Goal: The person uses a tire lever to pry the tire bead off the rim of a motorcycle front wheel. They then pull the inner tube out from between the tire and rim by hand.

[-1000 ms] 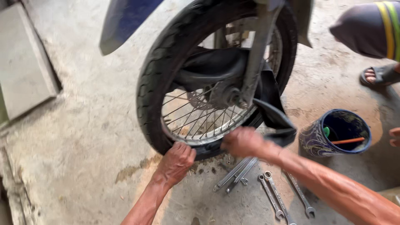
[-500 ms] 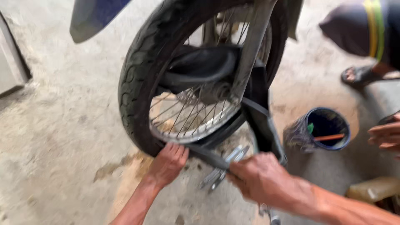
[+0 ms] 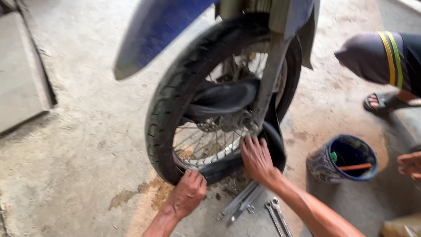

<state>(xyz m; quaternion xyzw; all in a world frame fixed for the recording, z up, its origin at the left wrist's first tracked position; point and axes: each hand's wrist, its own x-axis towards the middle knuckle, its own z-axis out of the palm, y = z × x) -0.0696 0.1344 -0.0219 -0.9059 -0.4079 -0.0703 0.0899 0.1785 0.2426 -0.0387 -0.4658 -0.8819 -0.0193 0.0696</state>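
Observation:
A motorcycle front wheel with a black tyre [image 3: 164, 114] and spoked rim [image 3: 199, 147] stands on the concrete floor. A black inner tube [image 3: 226, 98] hangs loose inside the wheel. My left hand [image 3: 187, 193] grips the bottom edge of the tyre by the rim. My right hand [image 3: 255, 160] presses, fingers spread, on the black rubber at the lower right of the wheel, beside the fork leg [image 3: 269, 83]. Neither hand holds a tool.
Metal tyre levers [image 3: 240, 202] and wrenches [image 3: 277, 215] lie on the floor below my right hand. A blue bucket [image 3: 326, 164] with an orange-handled tool stands at the right. Another person's leg and sandalled foot [image 3: 381, 102] and hand [image 3: 410, 164] are at the right edge.
My right hand has let go of the lever it held near the floor and moved up onto the rubber at the wheel. My left hand stays at the tyre's bottom edge.

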